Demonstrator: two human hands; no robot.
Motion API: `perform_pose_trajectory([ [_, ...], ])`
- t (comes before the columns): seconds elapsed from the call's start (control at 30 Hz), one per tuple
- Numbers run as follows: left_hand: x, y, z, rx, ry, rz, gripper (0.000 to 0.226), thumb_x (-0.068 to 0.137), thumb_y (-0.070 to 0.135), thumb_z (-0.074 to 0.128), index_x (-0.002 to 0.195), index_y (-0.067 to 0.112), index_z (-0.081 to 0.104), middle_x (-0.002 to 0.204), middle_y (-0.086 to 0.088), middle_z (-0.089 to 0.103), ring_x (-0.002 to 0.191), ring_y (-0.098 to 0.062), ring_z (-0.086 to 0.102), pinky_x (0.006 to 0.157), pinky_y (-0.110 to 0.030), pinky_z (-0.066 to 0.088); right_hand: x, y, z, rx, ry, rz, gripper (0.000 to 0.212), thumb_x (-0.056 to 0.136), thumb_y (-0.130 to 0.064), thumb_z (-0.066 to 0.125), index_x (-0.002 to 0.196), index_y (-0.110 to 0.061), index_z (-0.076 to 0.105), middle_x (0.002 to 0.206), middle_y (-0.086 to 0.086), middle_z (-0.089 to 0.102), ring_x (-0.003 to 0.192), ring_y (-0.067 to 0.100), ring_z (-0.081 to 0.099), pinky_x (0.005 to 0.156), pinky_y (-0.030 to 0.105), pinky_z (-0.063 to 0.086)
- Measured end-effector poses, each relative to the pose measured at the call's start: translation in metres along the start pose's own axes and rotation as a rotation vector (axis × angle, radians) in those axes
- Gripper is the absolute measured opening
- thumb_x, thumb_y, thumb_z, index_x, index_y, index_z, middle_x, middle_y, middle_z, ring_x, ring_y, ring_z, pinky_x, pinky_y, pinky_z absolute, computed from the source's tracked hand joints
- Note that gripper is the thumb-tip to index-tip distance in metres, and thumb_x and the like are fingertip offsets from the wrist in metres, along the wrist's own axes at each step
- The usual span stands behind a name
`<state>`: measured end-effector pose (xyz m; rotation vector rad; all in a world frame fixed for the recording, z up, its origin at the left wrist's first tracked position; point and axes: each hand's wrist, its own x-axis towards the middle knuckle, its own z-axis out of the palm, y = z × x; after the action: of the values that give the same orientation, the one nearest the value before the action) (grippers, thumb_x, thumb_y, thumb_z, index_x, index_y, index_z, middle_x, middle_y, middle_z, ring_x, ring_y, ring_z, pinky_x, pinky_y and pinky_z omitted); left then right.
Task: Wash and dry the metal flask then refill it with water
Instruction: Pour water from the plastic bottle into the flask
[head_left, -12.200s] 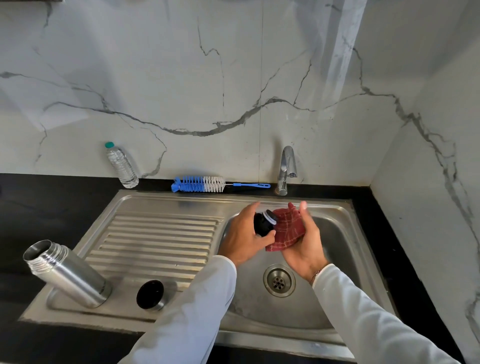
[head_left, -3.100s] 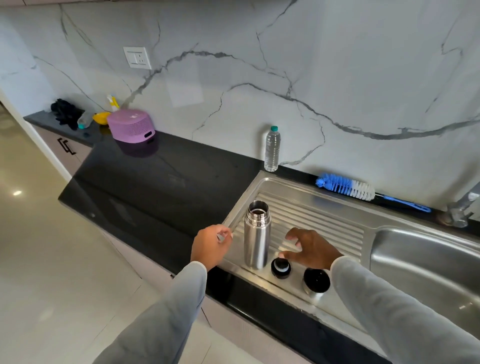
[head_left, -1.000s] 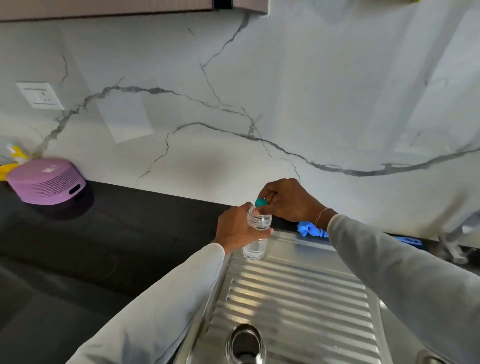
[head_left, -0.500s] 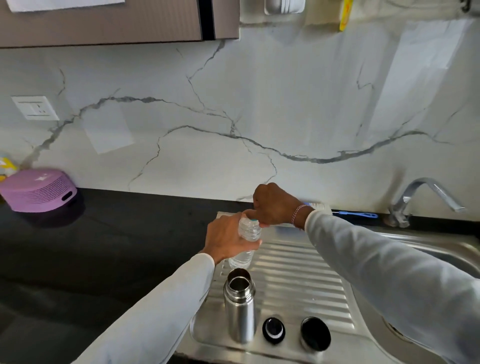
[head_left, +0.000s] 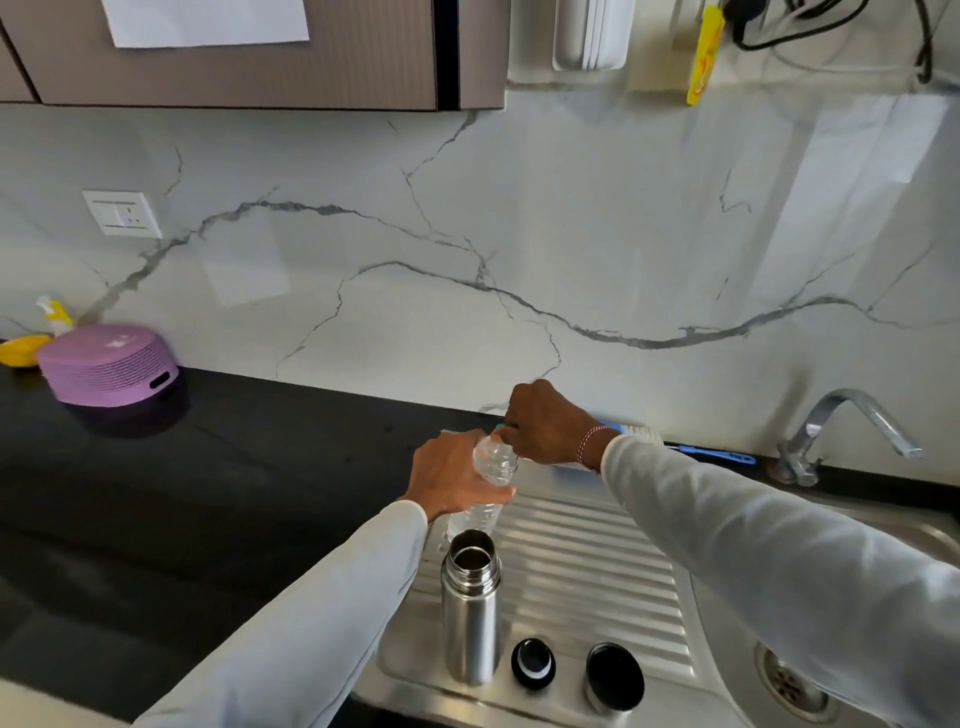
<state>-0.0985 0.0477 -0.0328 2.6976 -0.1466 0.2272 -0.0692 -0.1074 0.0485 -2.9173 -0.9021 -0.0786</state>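
Metal flask (head_left: 470, 613) stands upright and uncapped on the near left part of the ribbed draining board (head_left: 587, 566), mouth open to the camera. Nothing touches it. Just to its right on the same board: a small black stopper (head_left: 533, 663) with a pale ring, then a larger dark-topped cup lid (head_left: 614, 676), the two apart from each other and from the flask.

Directly behind the flask, a clear plastic water bottle (head_left: 491, 480) is held above the board, tilted slightly. Left hand (head_left: 453, 478) wraps round the bottle's body, fingers curled about it. Right hand (head_left: 545, 423) sits over the neck, fingers closed on the green cap (head_left: 500, 427), of which only a sliver shows. Whether the cap is loosened cannot be told. A red-and-white thread band (head_left: 588, 447) circles the right wrist; both arms are in pale long sleeves.

Behind the right forearm, a blue bottle brush (head_left: 711, 453) lies along the back edge by the wall, its head mostly hidden. A chrome tap (head_left: 841, 426) stands further right, and the sink drain (head_left: 787, 686) shows at the lower right.

Black countertop (head_left: 208, 493) runs left from the board. On it at the far left, a purple vented container (head_left: 109, 364) sits near the marble wall, with something yellow (head_left: 23, 349) beside it. A white wall socket (head_left: 122, 214) is above.
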Motion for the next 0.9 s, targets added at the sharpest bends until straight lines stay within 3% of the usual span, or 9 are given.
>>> perform_pose_trajectory([
  [0.13, 0.001, 0.001, -0.002, 0.002, -0.001, -0.005, 0.06, 0.058, 0.073, 0.075, 0.105, 0.037, 0.065, 0.087, 0.016, 0.073, 0.078, -0.008, 0.068, 0.075, -0.029, 0.058, -0.006, 0.0, -0.009, 0.013, -0.006, -0.004, 0.046, 0.104, -0.041, 0.049, 0.075, -0.005, 0.056, 0.076, 0.011, 0.049, 0.078, 0.031, 0.045, 0.06, 0.028, 0.027],
  [0.23, 0.001, 0.005, -0.006, 0.022, 0.026, -0.011, 0.053, 0.059, 0.07, 0.077, 0.099, 0.038, 0.062, 0.085, 0.014, 0.073, 0.078, -0.01, 0.069, 0.074, -0.029, 0.057, -0.007, -0.004, -0.008, -0.125, 0.045, 0.09, 0.062, 0.101, -0.064, 0.033, 0.085, -0.01, 0.06, 0.089, 0.01, 0.062, 0.088, 0.031, 0.061, 0.069, 0.032, 0.037],
  [0.33, 0.003, 0.008, -0.009, 0.026, 0.056, -0.008, 0.053, 0.062, 0.069, 0.08, 0.097, 0.032, 0.068, 0.085, 0.012, 0.074, 0.077, -0.011, 0.069, 0.073, -0.028, 0.057, -0.009, -0.009, 0.002, -0.315, 0.171, 0.079, 0.07, 0.102, -0.066, 0.019, 0.08, -0.014, 0.061, 0.074, 0.005, 0.056, 0.071, 0.026, 0.059, 0.064, 0.032, 0.038],
  [0.47, 0.002, 0.005, -0.012, -0.042, 0.009, 0.009, 0.049, 0.061, 0.063, 0.084, 0.098, 0.035, 0.067, 0.083, 0.014, 0.073, 0.079, -0.01, 0.069, 0.075, -0.029, 0.056, 0.001, 0.002, 0.01, -0.321, 0.287, -0.048, 0.064, 0.101, -0.059, 0.025, 0.069, -0.015, 0.058, 0.066, 0.006, 0.057, 0.062, 0.027, 0.055, 0.059, 0.029, 0.035],
  [0.57, 0.002, -0.001, -0.011, -0.116, -0.071, 0.012, 0.045, 0.059, 0.06, 0.084, 0.092, 0.035, 0.065, 0.08, 0.015, 0.071, 0.077, -0.009, 0.068, 0.078, -0.036, 0.06, 0.007, 0.011, 0.018, -0.239, 0.322, -0.138, 0.067, 0.094, -0.065, 0.017, 0.06, -0.018, 0.052, 0.055, 0.0, 0.047, 0.053, 0.023, 0.046, 0.055, 0.026, 0.025],
  [0.73, 0.006, -0.006, -0.016, -0.196, -0.157, 0.019, 0.056, 0.057, 0.054, 0.086, 0.104, 0.03, 0.068, 0.093, 0.011, 0.075, 0.086, -0.012, 0.071, 0.085, -0.04, 0.06, 0.014, 0.019, 0.029, -0.093, 0.37, -0.291, 0.052, 0.1, -0.058, 0.044, 0.065, -0.019, 0.05, 0.056, -0.005, 0.048, 0.049, 0.017, 0.04, 0.058, 0.025, 0.029],
  [0.9, 0.011, -0.01, -0.02, -0.229, -0.297, 0.091, 0.04, 0.057, 0.043, 0.088, 0.092, 0.041, 0.069, 0.093, 0.014, 0.074, 0.089, -0.01, 0.071, 0.087, -0.04, 0.06, 0.011, 0.025, 0.028, -0.14, 0.511, -0.496, 0.053, 0.099, -0.056, 0.038, 0.065, -0.017, 0.049, 0.054, -0.002, 0.049, 0.044, 0.016, 0.031, 0.049, 0.024, 0.023],
])
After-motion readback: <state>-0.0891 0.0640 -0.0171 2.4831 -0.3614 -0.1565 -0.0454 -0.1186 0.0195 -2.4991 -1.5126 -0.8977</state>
